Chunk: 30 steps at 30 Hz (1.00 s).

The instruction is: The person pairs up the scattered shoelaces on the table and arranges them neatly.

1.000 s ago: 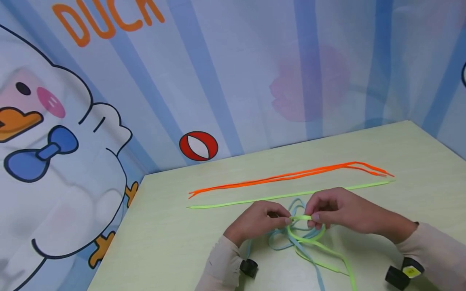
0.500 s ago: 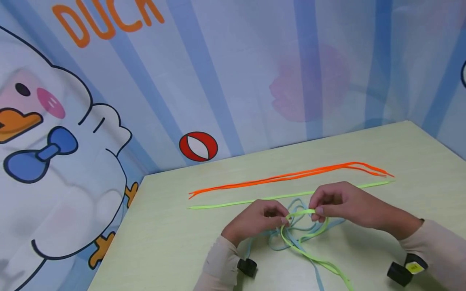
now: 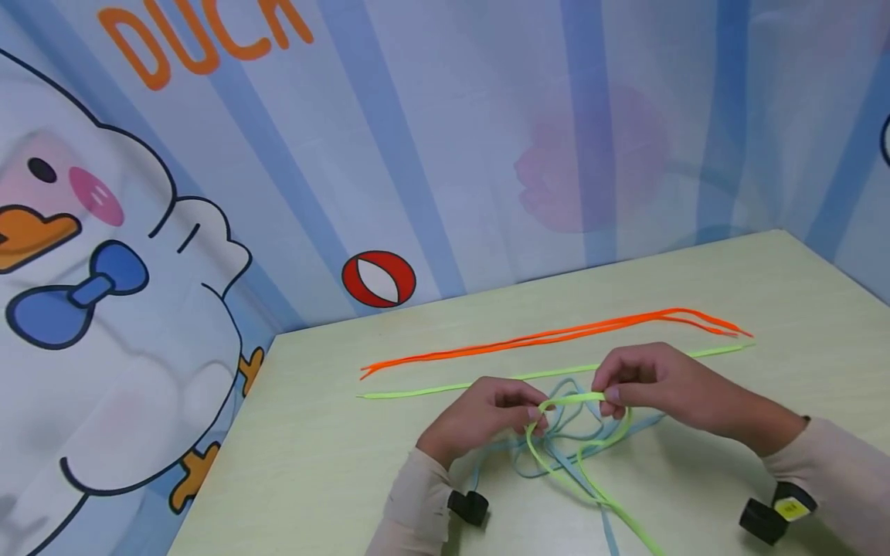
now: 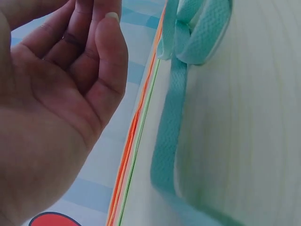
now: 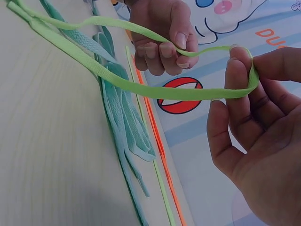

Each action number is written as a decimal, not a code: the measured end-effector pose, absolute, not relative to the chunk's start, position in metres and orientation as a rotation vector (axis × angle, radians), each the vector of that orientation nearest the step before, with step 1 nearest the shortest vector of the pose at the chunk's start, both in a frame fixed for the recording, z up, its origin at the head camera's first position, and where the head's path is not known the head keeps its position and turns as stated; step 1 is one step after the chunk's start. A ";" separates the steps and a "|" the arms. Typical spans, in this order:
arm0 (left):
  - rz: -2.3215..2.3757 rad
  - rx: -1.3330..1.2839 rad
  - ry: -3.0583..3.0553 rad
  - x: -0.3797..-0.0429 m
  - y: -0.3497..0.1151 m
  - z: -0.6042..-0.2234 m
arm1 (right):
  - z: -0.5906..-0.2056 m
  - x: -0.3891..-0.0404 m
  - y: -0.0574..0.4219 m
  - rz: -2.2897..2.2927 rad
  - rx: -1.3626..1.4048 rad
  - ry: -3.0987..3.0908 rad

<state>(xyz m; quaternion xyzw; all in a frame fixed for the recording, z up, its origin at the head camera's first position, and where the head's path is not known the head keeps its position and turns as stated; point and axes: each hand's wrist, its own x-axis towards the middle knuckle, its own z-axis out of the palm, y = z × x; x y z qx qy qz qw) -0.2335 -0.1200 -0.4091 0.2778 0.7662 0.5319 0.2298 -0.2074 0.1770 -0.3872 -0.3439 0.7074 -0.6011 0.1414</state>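
A yellow-green shoelace (image 5: pixel 164 92) is raised between the two hands, forming a loop whose tails run down toward the near edge. My left hand (image 3: pixel 483 417) pinches one side of it between thumb and fingers. Slightly higher, my right hand (image 3: pixel 660 386) holds the loop's other end, the lace bending round its fingertips in the right wrist view. Below them a light blue shoelace (image 5: pixel 115 89) lies in loose loops on the table. The left wrist view shows part of that blue lace beside the left palm (image 4: pixel 56 103); the pinch is out of sight there.
Behind the hands, another yellow-green lace (image 3: pixel 417 391) lies straight across the table (image 3: pixel 313 448). Farther back are orange shoelaces (image 3: pixel 514 342) laid side by side. A printed cloth backdrop (image 3: pixel 473 154) with a duck and a ball rises at the table's back edge.
The hands have moved apart and the right hand has risen a little. The green lace between them has opened into a wider loop, and its tails have shifted left.
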 end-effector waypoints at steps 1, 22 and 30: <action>1.473 0.769 2.097 -0.234 -0.121 -0.409 | -0.387 -0.207 0.177 -1.739 -0.996 2.043; 1.557 0.758 2.031 -0.234 -0.127 -0.405 | -0.389 -0.207 0.181 -1.789 -1.007 2.019; 1.563 0.772 2.059 -0.235 -0.130 -0.405 | -0.389 -0.208 0.182 -1.802 -1.041 1.999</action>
